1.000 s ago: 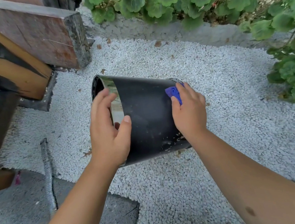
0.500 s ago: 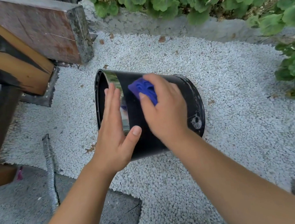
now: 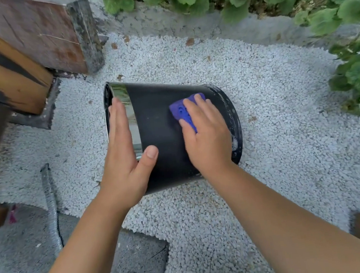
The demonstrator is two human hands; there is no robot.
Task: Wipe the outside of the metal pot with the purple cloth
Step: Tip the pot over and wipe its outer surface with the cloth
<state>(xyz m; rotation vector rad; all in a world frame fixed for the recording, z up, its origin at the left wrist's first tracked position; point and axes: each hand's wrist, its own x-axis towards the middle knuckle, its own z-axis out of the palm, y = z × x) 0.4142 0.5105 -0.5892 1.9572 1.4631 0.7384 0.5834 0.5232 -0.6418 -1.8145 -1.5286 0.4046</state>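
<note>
The metal pot [image 3: 159, 125] lies on its side on white gravel, its black wall up, a shiny band near the open rim at the left and its base to the right. My left hand [image 3: 127, 156] rests flat on the rim end, thumb on the black wall, steadying the pot. Over the base end, my right hand [image 3: 206, 137] presses the purple cloth [image 3: 180, 111] against the wall. The cloth shows only between and ahead of my fingers.
White gravel [image 3: 276, 138] surrounds the pot. A wooden bench or beam structure [image 3: 27, 41] stands at the upper left. Green leafy plants [image 3: 357, 57] border the top and right behind a concrete edge. A corrugated hose [image 3: 52, 208] lies on concrete at the lower left.
My right hand slid the cloth from the pot's base end toward the rim, then back toward the base. The left hand stayed on the rim end.
</note>
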